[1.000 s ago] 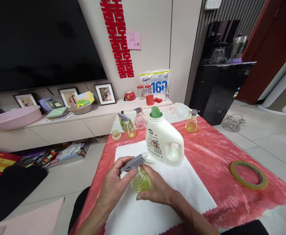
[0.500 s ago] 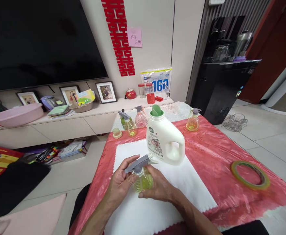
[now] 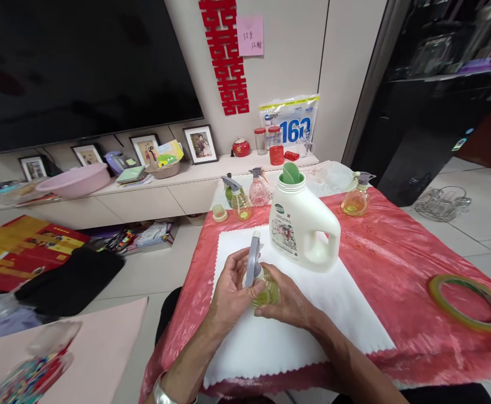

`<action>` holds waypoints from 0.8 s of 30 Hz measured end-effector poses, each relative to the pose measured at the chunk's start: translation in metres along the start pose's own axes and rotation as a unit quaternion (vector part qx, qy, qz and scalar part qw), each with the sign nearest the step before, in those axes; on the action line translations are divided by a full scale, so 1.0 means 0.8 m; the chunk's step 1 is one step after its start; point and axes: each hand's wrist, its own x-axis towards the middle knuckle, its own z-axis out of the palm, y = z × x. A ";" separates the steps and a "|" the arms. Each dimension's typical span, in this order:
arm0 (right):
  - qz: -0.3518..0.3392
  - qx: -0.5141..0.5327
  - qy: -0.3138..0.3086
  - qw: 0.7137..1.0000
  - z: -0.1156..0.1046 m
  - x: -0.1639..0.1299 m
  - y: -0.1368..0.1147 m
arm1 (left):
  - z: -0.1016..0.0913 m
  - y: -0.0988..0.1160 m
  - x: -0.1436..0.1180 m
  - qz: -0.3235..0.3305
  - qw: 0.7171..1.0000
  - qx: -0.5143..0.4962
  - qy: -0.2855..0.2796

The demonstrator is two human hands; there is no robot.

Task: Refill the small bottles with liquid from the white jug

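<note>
Holding the little spray bottle (image 3: pixel 265 290) over the white cloth (image 3: pixel 296 331) near you, your right hand (image 3: pixel 289 303) wraps its yellow belly while your left hand (image 3: pixel 232 289) pinches the gray sprayer top (image 3: pixel 252 261). Next, twist it snug, I think.

Both my hands met in front of me, forearms angled inward.
My left hand (image 3: pixel 230 292) curled with thumb up by its fingers; my right hand (image 3: pixel 289 306) cupped opposite, fingertips nearly touching.
</note>
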 end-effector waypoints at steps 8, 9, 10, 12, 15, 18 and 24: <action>-0.019 0.012 0.004 1.000 0.001 0.000 0.006 | -0.017 -0.006 0.001 -0.026 0.996 0.010 -0.088; -0.021 0.010 0.003 1.000 0.001 0.000 0.006 | -0.015 -0.009 0.003 -0.017 0.997 0.006 -0.071; -0.024 0.010 0.002 1.000 0.001 -0.001 0.006 | -0.013 -0.012 0.004 -0.008 0.999 0.002 -0.048; -0.033 0.011 0.000 0.999 0.001 -0.001 0.006 | -0.006 -0.017 0.005 0.007 1.000 -0.008 -0.001; -0.042 0.016 -0.003 0.999 0.000 -0.001 0.004 | -0.001 -0.021 0.001 0.004 1.000 -0.029 0.002; -0.044 0.020 -0.004 0.999 0.000 -0.001 0.001 | -0.003 -0.022 -0.006 -0.013 0.998 -0.040 -0.049; -0.039 0.018 -0.001 0.999 0.001 -0.001 0.004 | -0.004 -0.018 -0.008 -0.016 0.997 -0.055 -0.047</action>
